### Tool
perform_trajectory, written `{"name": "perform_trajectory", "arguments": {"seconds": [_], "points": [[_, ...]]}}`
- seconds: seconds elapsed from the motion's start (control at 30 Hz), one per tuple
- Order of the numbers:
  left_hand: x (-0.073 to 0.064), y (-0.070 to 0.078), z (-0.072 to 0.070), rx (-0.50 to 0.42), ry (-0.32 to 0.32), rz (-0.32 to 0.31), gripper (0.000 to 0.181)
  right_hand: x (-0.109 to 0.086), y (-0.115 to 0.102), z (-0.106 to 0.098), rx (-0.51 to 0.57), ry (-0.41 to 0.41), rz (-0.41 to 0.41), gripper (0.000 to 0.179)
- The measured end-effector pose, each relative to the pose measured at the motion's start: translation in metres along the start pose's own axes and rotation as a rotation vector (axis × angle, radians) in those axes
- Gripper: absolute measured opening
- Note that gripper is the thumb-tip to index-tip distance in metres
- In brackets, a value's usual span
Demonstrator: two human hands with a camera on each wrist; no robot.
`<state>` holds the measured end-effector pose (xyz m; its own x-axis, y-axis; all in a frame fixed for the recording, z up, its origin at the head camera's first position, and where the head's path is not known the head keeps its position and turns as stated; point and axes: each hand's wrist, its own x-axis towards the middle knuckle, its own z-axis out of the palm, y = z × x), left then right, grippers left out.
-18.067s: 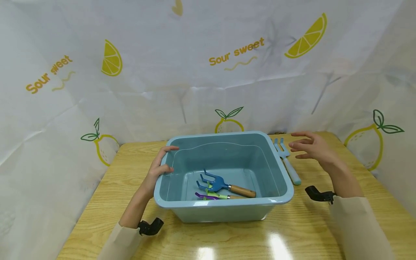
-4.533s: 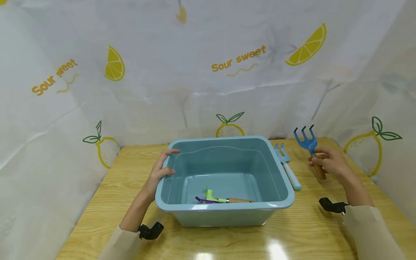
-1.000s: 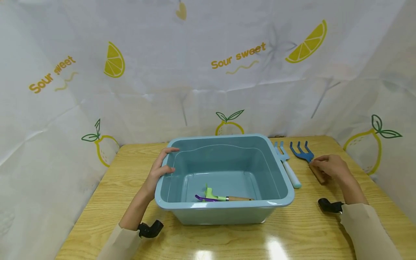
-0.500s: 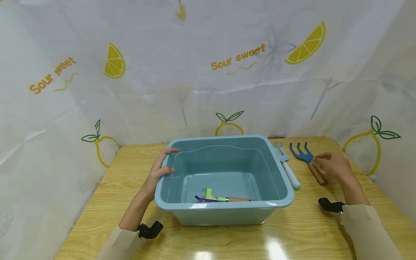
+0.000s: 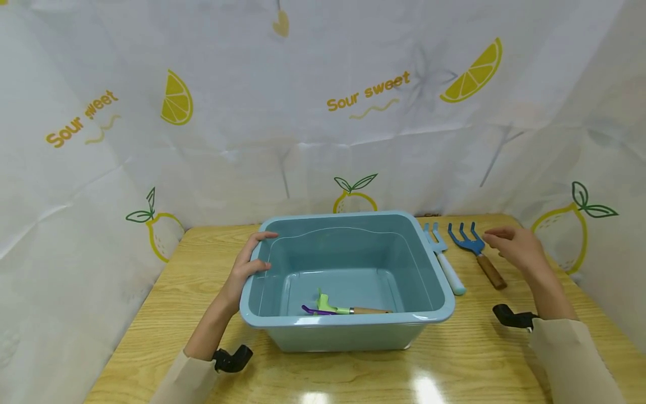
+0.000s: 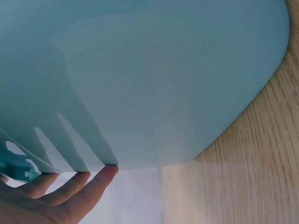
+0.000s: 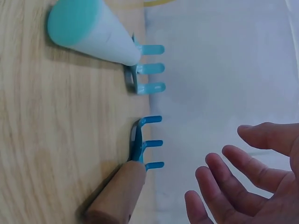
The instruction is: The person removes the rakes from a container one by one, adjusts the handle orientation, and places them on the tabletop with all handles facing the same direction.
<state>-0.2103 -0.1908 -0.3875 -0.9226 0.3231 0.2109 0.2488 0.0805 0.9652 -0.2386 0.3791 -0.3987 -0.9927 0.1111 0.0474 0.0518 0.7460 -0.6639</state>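
My left hand holds the left rim of a blue-grey plastic tub. In the left wrist view, fingertips meet the tub's wall. My right hand is empty, just right of a blue three-pronged hand rake lying on the table. In the right wrist view its fingers are spread apart, away from the rake's wooden handle. Between rake and tub lies a light blue garden fork with a white handle. Inside the tub are a light green tool with a wooden handle and a purple-pronged tool.
Everything stands on a wooden table. A white sheet printed with lemons hangs behind and along both sides. The tub's front wall partly hides the tools in it.
Since 18.1 s ago the blue rake has moved from the tub to the table, right of the fork. In the last second my right hand has let go and lifted off it; my left has stayed.
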Motion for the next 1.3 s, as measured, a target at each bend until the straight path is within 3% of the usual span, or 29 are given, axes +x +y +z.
{"name": "perform_trajectory", "arguments": {"seconds": [0.23,0.57,0.8,1.3], "points": [[0.001,-0.002,0.000,-0.007,-0.003,0.005,0.064,-0.002,-0.011,-0.002,0.035,-0.003,-0.019,0.062],[0.002,-0.003,0.001,-0.009,-0.006,-0.004,0.064,-0.009,-0.033,-0.008,0.212,-0.065,-0.060,0.064],[0.002,-0.003,0.002,-0.011,-0.003,-0.009,0.064,-0.014,-0.044,-0.011,0.211,-0.077,-0.076,0.063],[0.000,-0.001,0.001,-0.010,0.000,-0.009,0.064,-0.025,-0.073,-0.015,0.222,-0.031,-0.170,0.043]]}}
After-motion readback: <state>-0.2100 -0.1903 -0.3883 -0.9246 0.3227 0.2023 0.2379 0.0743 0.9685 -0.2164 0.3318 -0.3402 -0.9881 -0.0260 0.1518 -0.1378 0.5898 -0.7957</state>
